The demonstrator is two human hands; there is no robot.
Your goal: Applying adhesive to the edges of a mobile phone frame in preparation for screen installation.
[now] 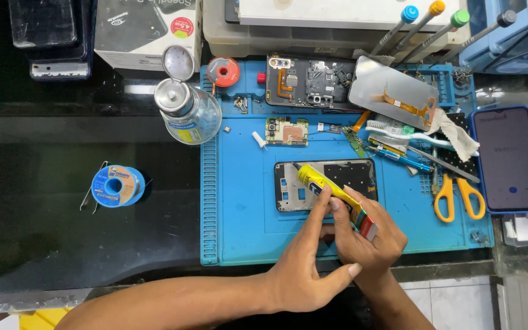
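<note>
A yellow glue tube (325, 186) lies slanted over a black phone frame (362, 174) on the blue work mat (239, 208), its tip pointing up-left at the frame's top edge. My right hand (368, 235) grips the tube's rear end. My left hand (304, 269) reaches in from the lower left, its fingertips touching the tube's middle and the frame's lower edge. A small circuit board (286, 131) lies just above the frame.
An opened phone body (310, 82) and a detached screen (392, 91) lie at the mat's top. Yellow-handled scissors (458, 197), a toothbrush (398, 129), tweezers and a dark phone (508, 160) sit right. A liquid dispenser bottle (187, 110) and solder spool (116, 186) stand left.
</note>
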